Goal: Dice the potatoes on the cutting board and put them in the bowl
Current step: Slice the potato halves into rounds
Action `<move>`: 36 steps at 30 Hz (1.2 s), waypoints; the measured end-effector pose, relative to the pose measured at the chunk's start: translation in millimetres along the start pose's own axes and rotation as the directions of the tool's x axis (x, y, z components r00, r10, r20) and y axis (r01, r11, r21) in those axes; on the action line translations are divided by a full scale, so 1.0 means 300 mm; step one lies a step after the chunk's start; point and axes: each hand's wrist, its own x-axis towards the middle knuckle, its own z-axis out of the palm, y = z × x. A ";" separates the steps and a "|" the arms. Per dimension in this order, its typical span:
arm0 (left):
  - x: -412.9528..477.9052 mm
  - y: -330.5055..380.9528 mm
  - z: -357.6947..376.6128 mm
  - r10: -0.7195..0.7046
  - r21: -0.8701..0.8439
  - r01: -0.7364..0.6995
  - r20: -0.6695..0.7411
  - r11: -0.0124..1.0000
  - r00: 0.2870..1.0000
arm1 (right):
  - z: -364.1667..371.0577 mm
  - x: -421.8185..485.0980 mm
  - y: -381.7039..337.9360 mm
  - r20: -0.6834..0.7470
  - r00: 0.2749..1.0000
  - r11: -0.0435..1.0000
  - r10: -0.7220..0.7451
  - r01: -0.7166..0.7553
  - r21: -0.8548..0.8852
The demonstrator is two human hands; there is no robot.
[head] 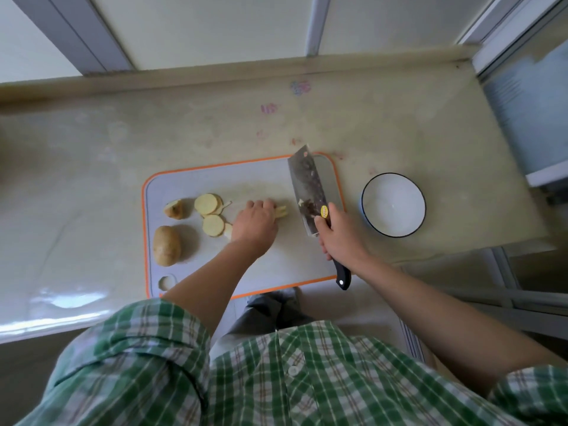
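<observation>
One whole potato [166, 245], still in its skin, lies at the near left of an orange-edged cutting board [276, 265] on a pale desk [92, 179]. Beyond it sits a cut potato end [174, 208]. Just to the right, round slices [207, 204] lie in a loose overlapping group, some stacked.

At the middle of the board the person's left hand [255, 224] is palm down, its fingers curled over a small bunch of cut potato pieces [282, 211]. The pale ends of these pieces poke out past the fingertips towards the right.

The right hand [338, 238] grips a cleaver [307, 189] where the black handle meets the blade, beside a yellow sticker. The broad blade is turned so that its flat side faces the camera, and it points away from the person. It stands just right of the cut pieces without touching them, and a scrap of potato clings to the steel near the sticker.

A white bowl [393, 207] with a dark rim stands on the desk to the right of the board, near its edge but apart from it. The person's green plaid shirt [276, 379] fills the foreground.
</observation>
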 end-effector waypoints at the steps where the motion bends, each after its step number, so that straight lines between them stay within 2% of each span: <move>1: -0.007 0.005 -0.001 0.025 0.069 -0.023 -0.030 0.997 0.999 | 0.006 0.003 0.003 0.005 1.000 1.000 0.004 -0.004 -0.002; 7: -0.044 -0.053 0.005 0.138 0.235 -0.104 -0.135 0.966 0.981 | 0.031 -0.009 -0.008 0.021 0.997 0.988 -0.069 0.071 -0.137; 9: -0.052 -0.066 0.010 0.153 0.186 -0.120 -0.173 0.975 0.973 | 0.038 -0.010 -0.013 0.010 0.992 0.950 -0.129 0.127 -0.284; 11: -0.056 -0.068 0.015 0.110 0.104 -0.091 -0.197 0.990 0.974 | 0.048 -0.010 -0.016 -0.017 0.985 0.899 -0.171 0.149 -0.413; 14: -0.058 -0.061 0.015 0.072 0.020 -0.070 -0.190 0.997 0.979 | 0.068 -0.023 -0.029 0.018 0.979 0.857 -0.205 0.188 -0.480; 18: -0.059 -0.068 0.015 0.096 -0.052 -0.109 -0.218 0.993 0.971 | 0.075 -0.022 -0.038 0.018 0.976 0.844 -0.218 0.197 -0.498; 21: -0.061 -0.100 0.012 0.093 -0.050 -0.115 -0.313 0.992 0.945 | 0.074 -0.016 -0.029 0.029 0.972 0.847 -0.232 0.216 -0.486; 24: -0.051 -0.154 -0.024 -0.051 0.017 0.064 -0.419 0.998 0.907 | 0.067 -0.003 -0.028 -0.001 0.974 0.880 -0.228 0.206 -0.428; 26: -0.037 -0.192 -0.057 -0.165 0.079 0.212 -0.392 0.974 0.905 | 0.061 0.014 -0.032 -0.035 0.975 0.909 -0.217 0.189 -0.371; 28: -0.016 -0.224 -0.073 -0.215 0.162 0.282 -0.336 0.946 0.917 | 0.054 0.027 -0.039 -0.038 0.978 0.924 -0.204 0.180 -0.338; 36: 0.005 -0.221 -0.080 -0.169 0.318 0.249 -0.259 0.915 0.951 | 0.044 0.041 -0.053 0.014 0.987 0.947 -0.158 0.156 -0.281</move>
